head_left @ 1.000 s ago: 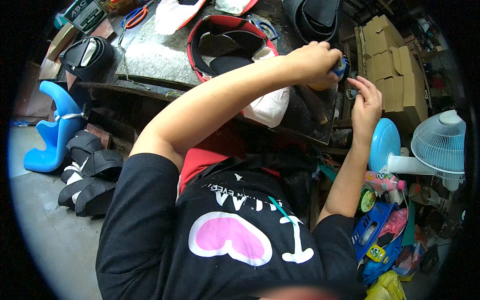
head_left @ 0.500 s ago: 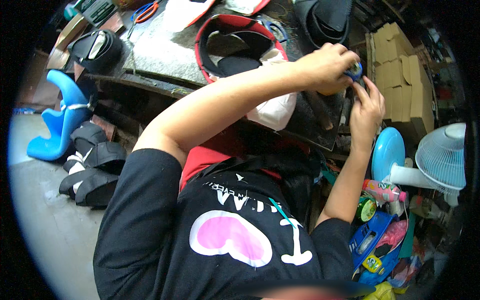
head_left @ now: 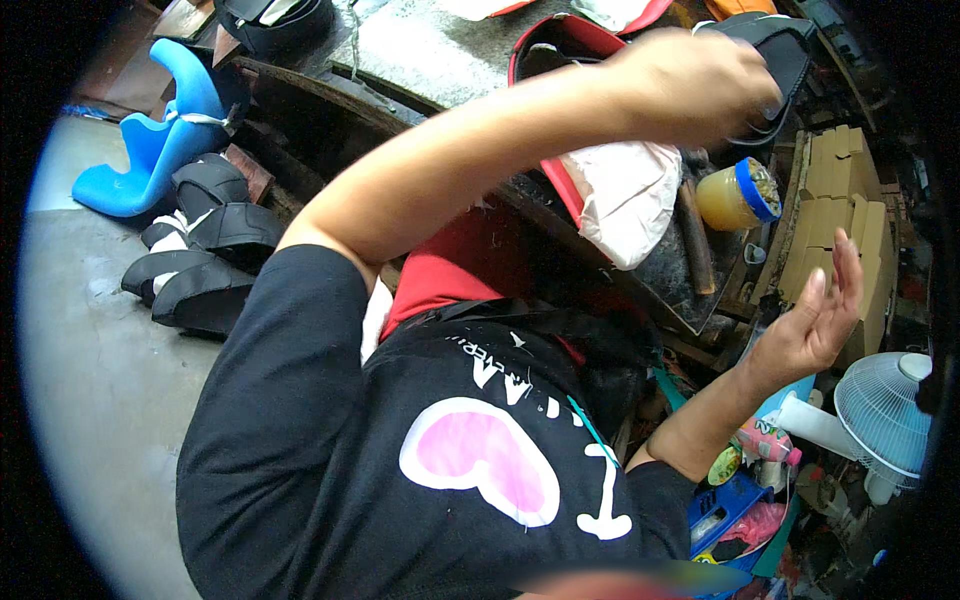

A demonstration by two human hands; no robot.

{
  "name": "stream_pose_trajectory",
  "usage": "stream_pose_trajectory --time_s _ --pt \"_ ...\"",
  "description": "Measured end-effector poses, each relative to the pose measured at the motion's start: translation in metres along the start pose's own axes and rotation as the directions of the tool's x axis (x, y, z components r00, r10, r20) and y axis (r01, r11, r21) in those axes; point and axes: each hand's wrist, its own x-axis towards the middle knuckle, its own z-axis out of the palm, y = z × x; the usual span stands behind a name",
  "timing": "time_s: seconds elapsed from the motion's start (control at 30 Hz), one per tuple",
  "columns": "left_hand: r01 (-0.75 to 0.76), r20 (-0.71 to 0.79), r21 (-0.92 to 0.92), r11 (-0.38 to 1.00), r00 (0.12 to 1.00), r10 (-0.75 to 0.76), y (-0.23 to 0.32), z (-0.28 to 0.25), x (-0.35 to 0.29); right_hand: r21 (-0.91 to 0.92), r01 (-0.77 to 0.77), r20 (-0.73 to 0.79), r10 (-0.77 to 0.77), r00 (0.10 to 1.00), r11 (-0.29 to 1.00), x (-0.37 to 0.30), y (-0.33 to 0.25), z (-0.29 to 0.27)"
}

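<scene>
A jar point(head_left: 726, 198) of yellowish contents with a blue rim sits on the dark bench edge, touched by neither hand. Beyond it, my left hand point(head_left: 703, 84) is raised over the bench, its bent fingers smeared by motion. I cannot make out anything in its grasp. Under my left forearm lies a red-edged curved piece point(head_left: 625, 198) with white lining, partly covered by the arm. A black curved piece point(head_left: 785, 62) lies just past my left fingers. My right hand point(head_left: 812, 322) is in the air right of the jar, fingers stretched up and thumb apart, holding nothing.
A brown bar point(head_left: 697, 238) lies beside the jar. Cardboard boxes point(head_left: 845, 215) stand at the right, with a fan point(head_left: 885, 405) nearer me. Black curved pieces point(head_left: 215, 240) are stacked on the floor at left, near a blue moulded form point(head_left: 160, 140).
Both hands have come off the jar's blue rim. My left hand has moved up away from it, my right hand back and to the right. The whole view has shifted.
</scene>
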Motion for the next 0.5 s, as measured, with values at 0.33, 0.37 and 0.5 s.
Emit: stream_pose_trajectory --time_s 0.33,0.37,0.5 --pt "0.194 0.317 0.184 0.964 0.916 -0.245 -0.029 -0.075 -0.153 0.013 -0.02 0.383 0.013 0.924 1.0 -0.008 0.027 0.138" --pt "0.202 0.331 0.178 0.963 0.91 -0.252 -0.022 -0.073 -0.159 -0.007 0.065 0.318 -0.059 0.946 0.998 -0.002 0.031 0.143" --pt "0.208 0.319 0.24 0.948 0.906 -0.279 -0.006 -0.06 -0.165 -0.153 0.09 0.416 -0.019 0.909 0.984 0.017 0.026 0.145"
